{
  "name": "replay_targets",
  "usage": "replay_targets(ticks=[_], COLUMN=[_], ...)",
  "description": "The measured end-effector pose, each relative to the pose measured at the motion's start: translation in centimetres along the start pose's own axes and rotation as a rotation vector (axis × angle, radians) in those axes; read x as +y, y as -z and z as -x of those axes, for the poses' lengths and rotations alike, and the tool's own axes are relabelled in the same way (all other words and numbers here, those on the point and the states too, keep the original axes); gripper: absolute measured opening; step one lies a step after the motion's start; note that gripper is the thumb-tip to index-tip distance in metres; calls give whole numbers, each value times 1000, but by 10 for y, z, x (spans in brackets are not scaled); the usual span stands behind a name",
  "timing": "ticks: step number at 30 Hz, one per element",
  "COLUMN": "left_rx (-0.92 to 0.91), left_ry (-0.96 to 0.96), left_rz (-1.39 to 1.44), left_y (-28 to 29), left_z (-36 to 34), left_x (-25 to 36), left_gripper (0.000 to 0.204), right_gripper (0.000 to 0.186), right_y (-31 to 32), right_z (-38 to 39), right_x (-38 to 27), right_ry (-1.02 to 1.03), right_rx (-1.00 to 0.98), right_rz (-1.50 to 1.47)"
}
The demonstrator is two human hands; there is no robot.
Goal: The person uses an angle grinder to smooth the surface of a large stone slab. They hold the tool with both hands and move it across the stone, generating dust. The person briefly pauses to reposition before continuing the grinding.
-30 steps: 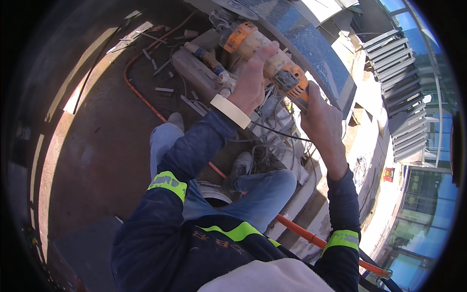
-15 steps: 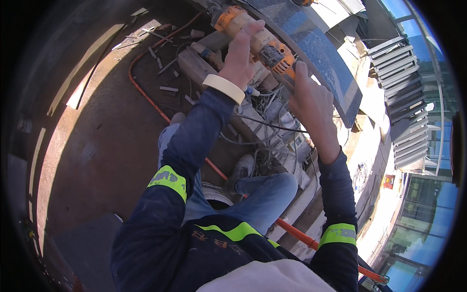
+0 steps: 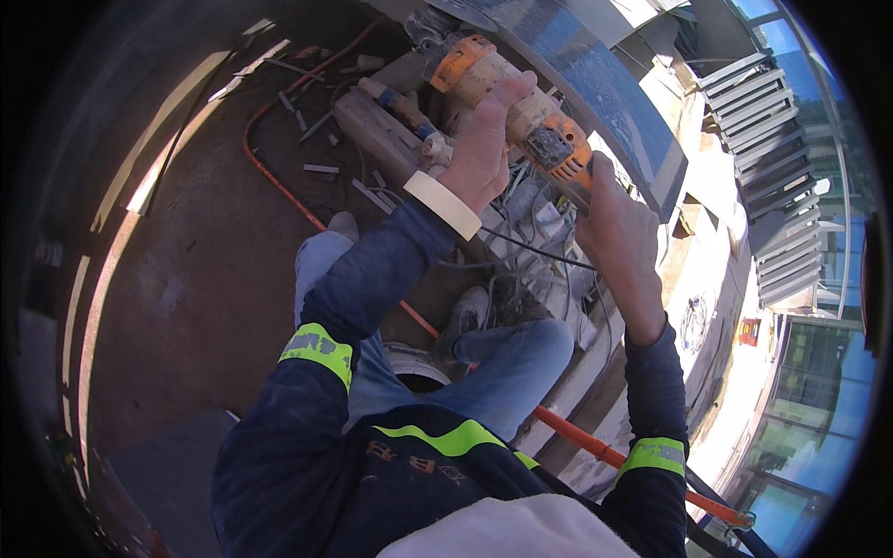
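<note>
Both my hands are on a dusty orange and beige angle grinder (image 3: 521, 98), held slantwise beside the edge of a dark stone slab (image 3: 614, 84). My left hand (image 3: 482, 153) wraps round the middle of its body, thumb on top. At the rear end, by the vents, my right hand (image 3: 621, 228) is closed round the grip. The grinder's grey metal head points up and left; whether it touches the slab cannot be made out. Round my left wrist sits a roll of cream tape (image 3: 445, 205). A dark cable (image 3: 535, 248) passes below the tool.
A second orange and blue tool (image 3: 395, 104) lies on a block (image 3: 363, 130). Loose cables and offcuts (image 3: 549, 251) are heaped below the grinder. An orange hose (image 3: 279, 186) crosses the floor. A white bucket (image 3: 414, 365) stands between my legs. Grey slats (image 3: 763, 167) are stacked at right.
Both hands and the grinder have shifted slightly right and toward me. The second tool on the block shows more fully. The grip of both hands is unchanged.
</note>
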State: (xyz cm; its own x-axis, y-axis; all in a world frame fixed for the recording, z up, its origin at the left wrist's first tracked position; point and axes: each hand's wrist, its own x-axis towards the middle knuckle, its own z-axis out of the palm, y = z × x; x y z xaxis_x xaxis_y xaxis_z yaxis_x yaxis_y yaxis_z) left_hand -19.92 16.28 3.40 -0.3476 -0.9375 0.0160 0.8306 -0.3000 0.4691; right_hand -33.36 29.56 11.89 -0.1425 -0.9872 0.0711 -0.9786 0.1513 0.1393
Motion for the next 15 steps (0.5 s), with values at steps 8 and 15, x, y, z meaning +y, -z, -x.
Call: replay_targets(ticks=[8,15], left_rx=[0,28], left_ry=[21,36], left_rz=[9,9], left_y=[-8,4], left_z=[8,-6], left_x=[-7,2], left_gripper=[44,45], right_gripper=[60,60], right_y=[-8,-14], right_z=[7,-10], right_x=[16,6], right_ry=[55,60], right_rx=[91,65], right_rz=[2,16])
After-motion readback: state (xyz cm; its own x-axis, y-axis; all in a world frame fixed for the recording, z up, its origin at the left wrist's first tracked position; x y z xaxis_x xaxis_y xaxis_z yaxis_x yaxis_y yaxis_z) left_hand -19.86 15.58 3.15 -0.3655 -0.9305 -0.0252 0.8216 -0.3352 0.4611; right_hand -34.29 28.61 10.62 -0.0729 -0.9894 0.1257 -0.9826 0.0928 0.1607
